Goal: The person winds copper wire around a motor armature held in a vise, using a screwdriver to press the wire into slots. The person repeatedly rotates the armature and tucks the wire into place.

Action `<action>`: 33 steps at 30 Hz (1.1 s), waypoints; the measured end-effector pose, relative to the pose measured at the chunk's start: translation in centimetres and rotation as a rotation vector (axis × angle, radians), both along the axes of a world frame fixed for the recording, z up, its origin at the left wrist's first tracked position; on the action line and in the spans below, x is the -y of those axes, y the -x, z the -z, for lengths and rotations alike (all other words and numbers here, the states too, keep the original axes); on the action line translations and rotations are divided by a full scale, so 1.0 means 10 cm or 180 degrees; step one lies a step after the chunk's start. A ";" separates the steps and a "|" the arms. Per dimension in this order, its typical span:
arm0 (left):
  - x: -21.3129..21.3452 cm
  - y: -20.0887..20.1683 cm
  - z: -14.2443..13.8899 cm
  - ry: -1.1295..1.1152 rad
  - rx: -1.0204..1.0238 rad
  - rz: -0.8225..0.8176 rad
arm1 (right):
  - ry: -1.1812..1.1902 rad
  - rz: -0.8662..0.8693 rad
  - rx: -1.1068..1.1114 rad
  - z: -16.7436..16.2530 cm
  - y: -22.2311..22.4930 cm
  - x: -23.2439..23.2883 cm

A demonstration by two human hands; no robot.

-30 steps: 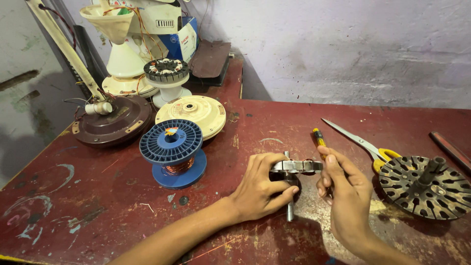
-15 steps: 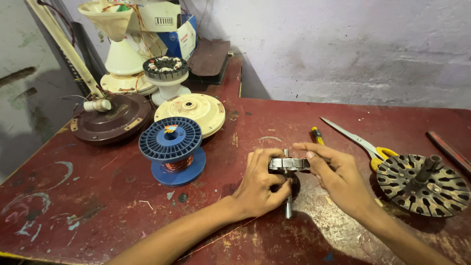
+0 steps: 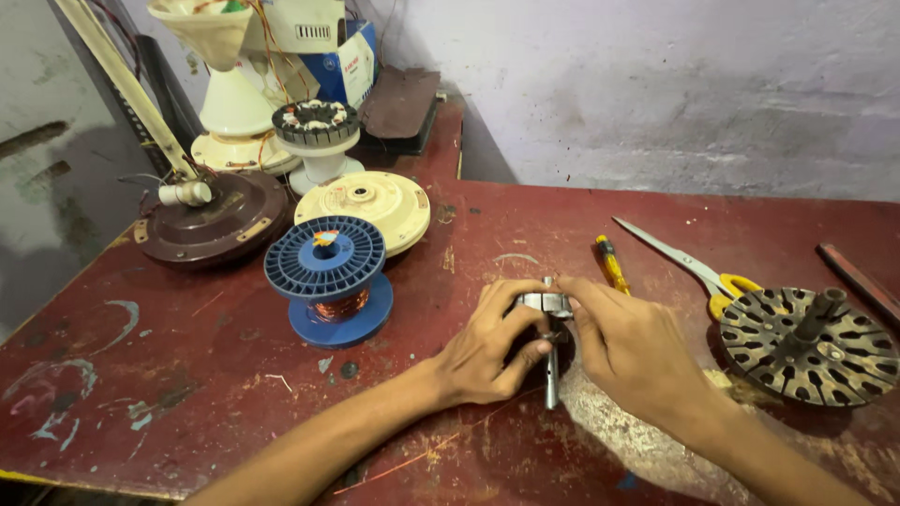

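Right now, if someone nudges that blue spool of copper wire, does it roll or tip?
The blue spool stands upright on one flat flange, so a nudge would probably slide it, not roll it. The copper winding likely makes it heavy for its size. Its flanges are wide against its height, so tipping seems unlikely.

Single view, head-worn; looks forward and steeply down onto a red table from the near edge; close range, both forearms entering from the bottom of the frame, left hand and right hand meeting just below centre; table runs away to a pale wall at top; left edge of the table in view, the floor dropping off beside it; right side cut by the frame near a slotted disc; far left corner holds cream fan parts; no second view to compare.
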State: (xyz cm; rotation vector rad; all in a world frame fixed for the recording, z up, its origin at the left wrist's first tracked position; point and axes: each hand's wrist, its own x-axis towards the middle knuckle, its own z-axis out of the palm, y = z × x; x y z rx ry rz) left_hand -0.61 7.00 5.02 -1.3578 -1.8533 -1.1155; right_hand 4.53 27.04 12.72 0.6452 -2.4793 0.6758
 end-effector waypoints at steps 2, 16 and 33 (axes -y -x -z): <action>-0.02 -0.01 -0.02 -0.0245 0.0458 0.0265 | -0.0069 -0.0123 -0.0209 0.01 -0.01 0.00; -0.10 -0.11 -0.22 -0.0024 0.0566 -0.0228 | 0.0566 0.0563 0.0645 0.20 -0.06 0.01; -0.07 -0.08 -0.16 -0.0246 0.0774 -0.0211 | 0.1360 -0.0878 -0.0173 0.47 -0.02 0.07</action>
